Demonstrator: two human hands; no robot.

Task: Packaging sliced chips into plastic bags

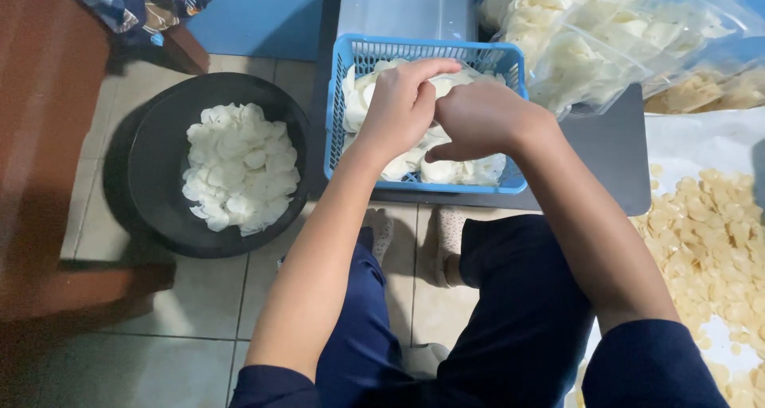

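A blue plastic basket (343, 97) filled with thin white round chips (466, 169) stands in front of me on a dark board. Both hands hover together over the basket's middle. My left hand (402, 105) has its fingers curled and pinched, apparently on white chips, though what it grips is mostly hidden. My right hand (482, 117) is curled next to it, touching it, with its thumb pointing down toward the chips. To the left, a black round bowl (151, 193) on the tiled floor holds a heap of the same white chips (239, 169).
Clear plastic bags of white chips (606, 33) lie at the top right. Yellowish chips (709, 241) are spread on white paper at the right. A brown wooden furniture piece (48, 137) stands at the left. My knees and feet are below the basket.
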